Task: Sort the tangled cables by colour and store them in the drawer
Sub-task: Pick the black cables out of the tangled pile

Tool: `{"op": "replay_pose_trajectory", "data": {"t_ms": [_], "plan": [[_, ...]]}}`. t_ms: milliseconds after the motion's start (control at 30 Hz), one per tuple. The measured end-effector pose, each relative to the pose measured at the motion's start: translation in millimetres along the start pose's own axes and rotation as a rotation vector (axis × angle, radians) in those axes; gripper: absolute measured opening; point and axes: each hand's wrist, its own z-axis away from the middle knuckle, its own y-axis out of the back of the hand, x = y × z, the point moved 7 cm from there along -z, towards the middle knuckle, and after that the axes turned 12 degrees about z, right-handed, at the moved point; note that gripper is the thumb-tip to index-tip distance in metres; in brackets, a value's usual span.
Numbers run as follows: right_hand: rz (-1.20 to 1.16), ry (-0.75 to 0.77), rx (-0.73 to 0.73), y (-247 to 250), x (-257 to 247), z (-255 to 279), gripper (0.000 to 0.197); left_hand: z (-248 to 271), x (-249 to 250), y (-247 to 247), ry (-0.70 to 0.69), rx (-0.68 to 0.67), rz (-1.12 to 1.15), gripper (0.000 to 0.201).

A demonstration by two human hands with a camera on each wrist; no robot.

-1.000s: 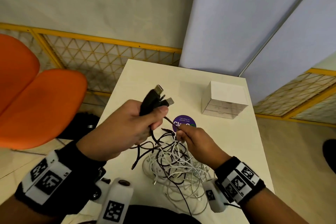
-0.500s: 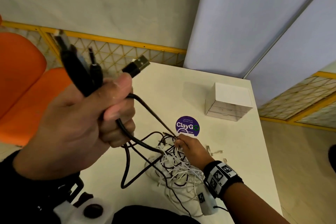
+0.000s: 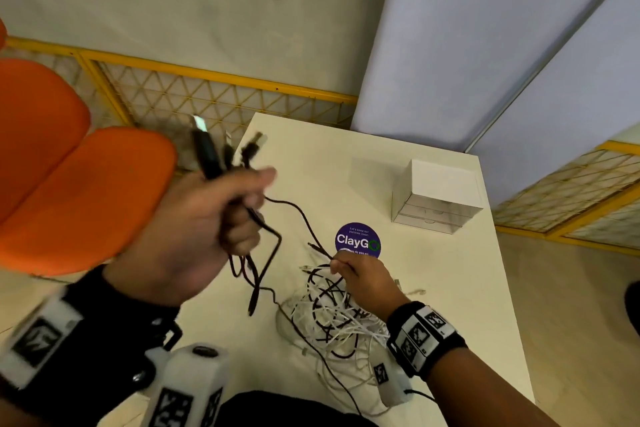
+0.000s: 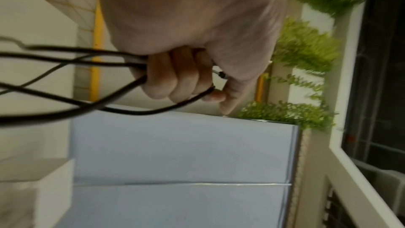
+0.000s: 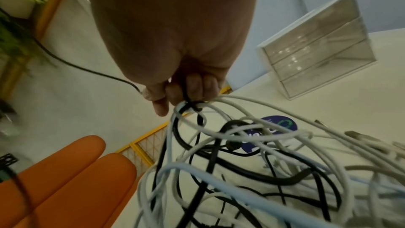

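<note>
My left hand (image 3: 207,229) (image 4: 175,79) is raised over the table's left edge and grips a bunch of black cables (image 3: 211,163) (image 4: 72,61), plug ends sticking up above the fist. Their tails (image 3: 256,274) hang down, one running to the tangle. A heap of black and white cables (image 3: 332,315) (image 5: 252,162) lies on the near part of the white table (image 3: 433,288). My right hand (image 3: 360,277) (image 5: 188,91) rests on the heap's far side, fingers curled round strands of it. The small white drawer unit (image 3: 436,198) (image 5: 317,46) stands at the far right, drawers closed.
A round purple ClayGo sticker (image 3: 357,241) lies just beyond the heap. An orange chair (image 3: 69,191) stands left of the table. A yellow mesh fence (image 3: 207,97) and grey partition panels (image 3: 485,45) stand behind. A few white plug ends (image 3: 412,291) lie right of the heap.
My left hand rose high with the black cables, pulling them out of the heap, then came back down and away toward the table's left edge. The right hand stayed on the heap.
</note>
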Motion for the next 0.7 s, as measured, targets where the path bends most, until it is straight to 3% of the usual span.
{"op": "replay_pose_trajectory", "data": {"t_ms": [133, 267, 433, 567, 700], "plan": [[0.071, 0.109, 0.087, 12, -19, 7, 0.03, -22, -66, 2, 0.165, 0.029, -0.267, 0.032], [0.099, 0.181, 0.143, 31, -43, 18, 0.037, -48, -108, 12, 0.173, 0.076, -0.612, 0.025], [0.027, 0.176, 0.107, 39, -44, 26, 0.031, -61, -133, 8, 0.233, -0.108, -1.056, 0.039], [-0.156, 0.147, 0.037, 35, -35, 30, 0.041, -55, -124, -3, 0.216, -0.189, -1.018, 0.044], [-0.291, 0.102, 0.009, 32, -29, 27, 0.025, -46, -109, -9, 0.195, -0.177, -0.898, 0.04]]}}
